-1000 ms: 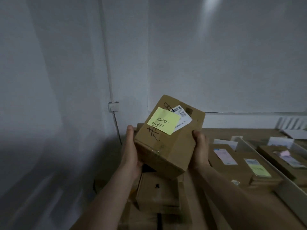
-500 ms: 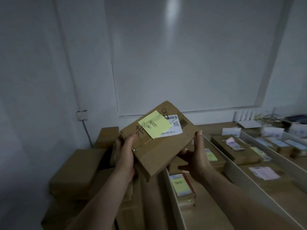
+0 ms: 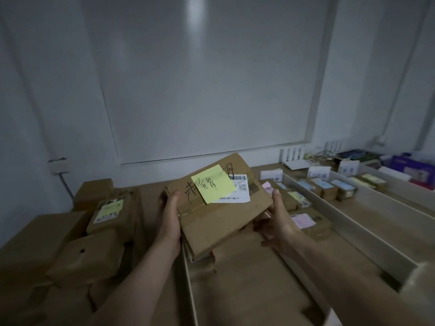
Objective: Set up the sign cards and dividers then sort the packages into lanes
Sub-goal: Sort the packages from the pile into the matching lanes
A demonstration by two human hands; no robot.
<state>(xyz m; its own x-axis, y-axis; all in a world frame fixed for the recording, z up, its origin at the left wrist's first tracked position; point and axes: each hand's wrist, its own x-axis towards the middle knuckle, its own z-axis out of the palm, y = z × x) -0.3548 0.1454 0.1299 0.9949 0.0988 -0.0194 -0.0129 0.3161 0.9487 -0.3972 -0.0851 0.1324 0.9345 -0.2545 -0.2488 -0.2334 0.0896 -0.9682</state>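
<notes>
Roughly midway, I judge: at the left a heap of brown boxes [image 3: 87, 257] sits unsorted on the bench [image 3: 381, 222]. The left hand [image 3: 170, 222] grips the left edge of a tilted box [image 3: 219, 220], thumb on top, fingers under; a yellow note [image 3: 213, 183] is stuck on its upper face. The right hand [image 3: 280, 222] clasps the opposite edge likewise. The box hangs above the near end of the leftmost lane. Further right, dividers [image 3: 341, 220] and sign cards [image 3: 270, 174] stand in place, with packages [image 3: 329, 189] lying in the lanes.
</notes>
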